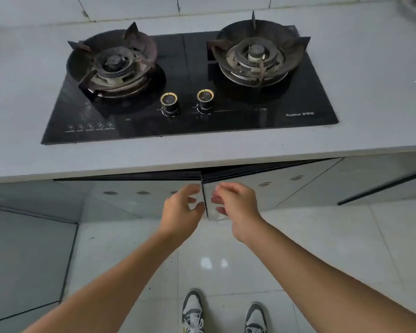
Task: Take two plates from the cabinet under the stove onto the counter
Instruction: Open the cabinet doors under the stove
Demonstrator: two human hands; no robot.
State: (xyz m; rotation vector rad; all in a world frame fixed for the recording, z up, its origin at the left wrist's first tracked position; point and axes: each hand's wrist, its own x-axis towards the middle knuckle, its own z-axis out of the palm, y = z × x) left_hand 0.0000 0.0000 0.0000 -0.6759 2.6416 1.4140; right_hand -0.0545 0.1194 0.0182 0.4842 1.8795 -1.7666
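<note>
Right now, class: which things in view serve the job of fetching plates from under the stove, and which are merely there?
Job:
left hand
right hand
left cabinet door
right cabinet door
counter

Merely there:
stove burners
knobs
shoes

Cabinet under the stove: two glossy grey doors meeting at a centre seam. Left door sits flush and closed. Right door stands ajar, its inner edge swung out toward me, a dark gap along its top below the surface. Nothing of the inside visible; no plates in sight. Surface is pale grey stone, bare on both sides of the black glass stove set into it.
</note>
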